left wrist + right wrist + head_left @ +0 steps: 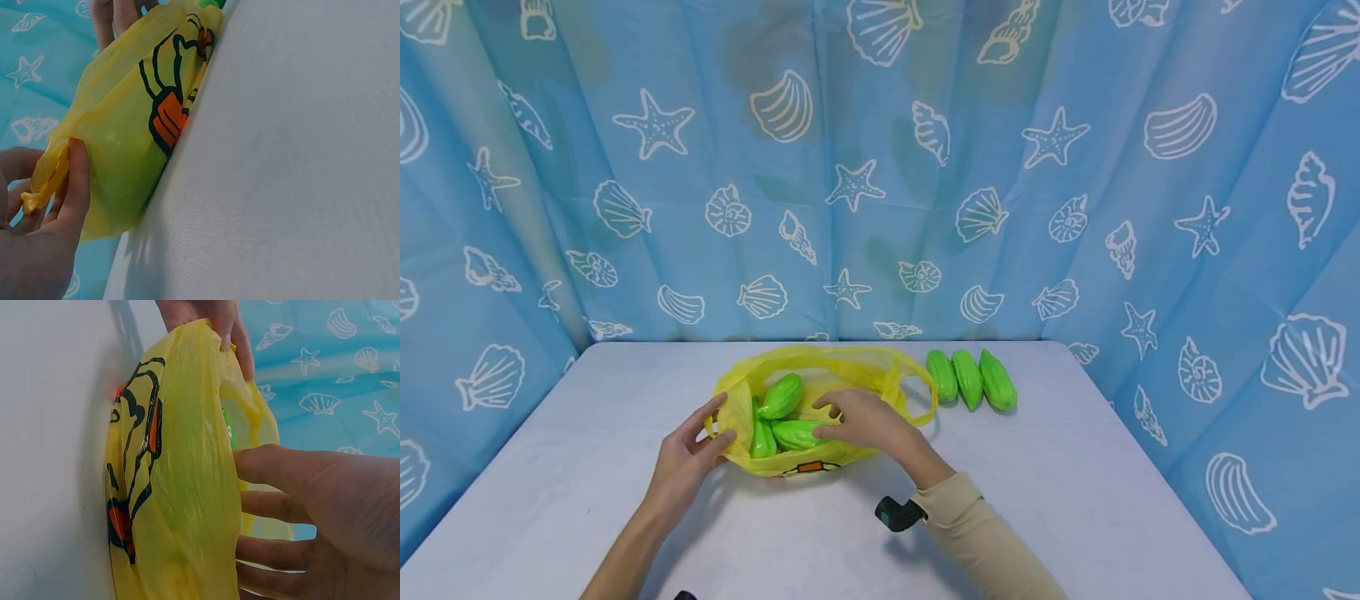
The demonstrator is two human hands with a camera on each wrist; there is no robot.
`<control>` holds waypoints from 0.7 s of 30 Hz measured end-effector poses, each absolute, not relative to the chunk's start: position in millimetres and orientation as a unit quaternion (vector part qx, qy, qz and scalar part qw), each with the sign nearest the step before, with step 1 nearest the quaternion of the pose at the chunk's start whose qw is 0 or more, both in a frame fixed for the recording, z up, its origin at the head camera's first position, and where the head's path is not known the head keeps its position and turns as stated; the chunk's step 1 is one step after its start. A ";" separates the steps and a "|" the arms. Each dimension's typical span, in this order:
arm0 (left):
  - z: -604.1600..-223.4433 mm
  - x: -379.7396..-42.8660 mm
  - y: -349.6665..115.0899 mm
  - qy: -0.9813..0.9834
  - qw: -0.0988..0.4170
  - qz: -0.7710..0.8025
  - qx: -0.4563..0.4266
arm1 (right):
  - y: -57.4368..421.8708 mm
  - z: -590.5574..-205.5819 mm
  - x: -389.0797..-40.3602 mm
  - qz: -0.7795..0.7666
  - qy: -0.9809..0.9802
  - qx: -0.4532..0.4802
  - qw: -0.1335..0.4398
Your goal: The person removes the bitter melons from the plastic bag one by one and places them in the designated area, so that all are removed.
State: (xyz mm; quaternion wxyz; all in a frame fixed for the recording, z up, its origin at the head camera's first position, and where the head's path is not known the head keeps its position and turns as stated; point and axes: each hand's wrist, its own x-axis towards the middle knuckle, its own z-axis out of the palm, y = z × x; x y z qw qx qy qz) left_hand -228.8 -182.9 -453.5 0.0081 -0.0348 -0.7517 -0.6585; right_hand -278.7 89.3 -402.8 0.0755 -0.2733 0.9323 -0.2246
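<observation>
A yellow plastic bag (850,454) with a black and orange print lies on the table, its mouth spread upward. Several glossy green ribbed fruits lie inside, among them one (782,397) on top and one (796,434) lower down. At the left end of the mouth, my left hand (688,450) pinches the rim and a handle between thumb and fingers, as the left wrist view shows. My right hand (865,421) is over the bag's mouth, thumb beside the lower fruit and fingers apart. In the right wrist view, those fingers reach behind the bag's near wall and hold nothing.
Three more green fruits (968,379) lie side by side at the back right of the white table (1075,500), just past the bag's right handle loop (931,392). Behind the table hangs a blue curtain (820,250) with shell and starfish prints.
</observation>
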 end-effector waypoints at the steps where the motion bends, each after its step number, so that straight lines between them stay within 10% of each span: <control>1: -453.4 -228.7 -183.0 -0.751 0.008 -0.659 -0.036 | 88.1 -402.0 -278.7 -0.223 0.932 -0.274 0.080; 21: -452.9 -228.6 -184.5 -0.738 0.006 -0.673 -0.046 | 75.1 -400.6 -287.7 -0.215 0.932 -0.258 0.135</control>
